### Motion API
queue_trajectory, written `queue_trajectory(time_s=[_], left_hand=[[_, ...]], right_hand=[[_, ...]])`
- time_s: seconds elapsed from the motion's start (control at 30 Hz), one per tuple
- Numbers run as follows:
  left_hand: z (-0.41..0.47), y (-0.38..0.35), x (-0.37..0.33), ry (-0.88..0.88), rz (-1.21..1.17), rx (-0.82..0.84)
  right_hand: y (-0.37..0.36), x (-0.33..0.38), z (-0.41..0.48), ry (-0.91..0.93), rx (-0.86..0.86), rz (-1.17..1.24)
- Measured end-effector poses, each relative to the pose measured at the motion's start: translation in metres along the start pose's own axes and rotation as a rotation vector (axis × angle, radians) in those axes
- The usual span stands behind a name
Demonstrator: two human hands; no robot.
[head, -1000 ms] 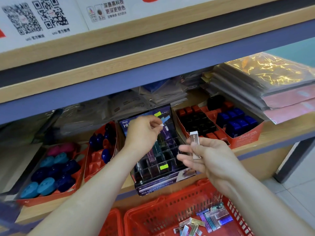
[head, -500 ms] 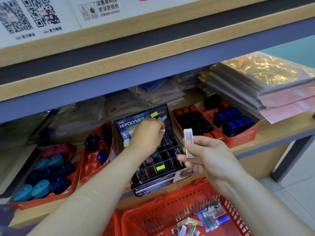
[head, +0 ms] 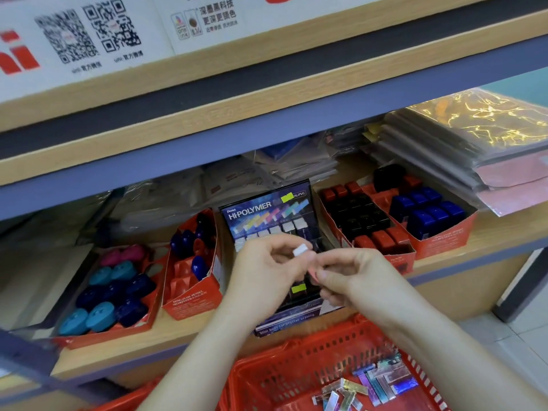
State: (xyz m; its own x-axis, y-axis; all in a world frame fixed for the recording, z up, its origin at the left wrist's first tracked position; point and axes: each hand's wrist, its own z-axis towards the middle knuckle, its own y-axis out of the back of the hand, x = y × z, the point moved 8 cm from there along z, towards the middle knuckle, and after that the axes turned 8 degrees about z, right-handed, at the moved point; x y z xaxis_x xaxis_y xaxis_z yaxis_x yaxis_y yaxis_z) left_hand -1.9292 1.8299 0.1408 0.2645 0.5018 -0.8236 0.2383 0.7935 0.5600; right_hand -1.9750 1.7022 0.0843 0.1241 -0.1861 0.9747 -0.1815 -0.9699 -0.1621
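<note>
A black Hi-Polymer eraser display box (head: 268, 207) stands on the wooden shelf, its slots partly filled with slim erasers. In front of it my left hand (head: 267, 271) and my right hand (head: 354, 280) meet. Both pinch one slim eraser (head: 301, 250); its white end sticks up between the left fingertips. The rest of the eraser is hidden by fingers. Below, a red shopping basket (head: 275, 378) holds several loose shiny erasers (head: 367, 384).
Red cardboard trays flank the display: blue and pink sharpeners (head: 109, 292) at left, dark blue ones (head: 192, 247) beside it, black, red and blue ones (head: 385, 221) at right. Wrapped paper stacks (head: 462, 143) lie at the right. A shelf board with QR signs (head: 89, 31) overhangs.
My left hand came back from the display slots toward my right hand. The two hands now meet on the eraser that the right hand held up alone.
</note>
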Motion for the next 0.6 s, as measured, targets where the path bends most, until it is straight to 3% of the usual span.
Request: queue_trajectory(time_s=[0.2,0.33,0.6], left_hand=[[-0.007,0.069,0.041,0.066,0.023,-0.278],[0.001,0.096,0.056,0.059,0.128,-0.359],[0.022,0.079,0.059,-0.008,0.247,-0.335]], right_hand=[[0.01,0.009,-0.002,0.203,-0.168,-0.852],[0.006,0.006,-0.005,0.203,-0.169,-0.978],[0.008,0.0,0.004,0.246,-0.203,-1.031]])
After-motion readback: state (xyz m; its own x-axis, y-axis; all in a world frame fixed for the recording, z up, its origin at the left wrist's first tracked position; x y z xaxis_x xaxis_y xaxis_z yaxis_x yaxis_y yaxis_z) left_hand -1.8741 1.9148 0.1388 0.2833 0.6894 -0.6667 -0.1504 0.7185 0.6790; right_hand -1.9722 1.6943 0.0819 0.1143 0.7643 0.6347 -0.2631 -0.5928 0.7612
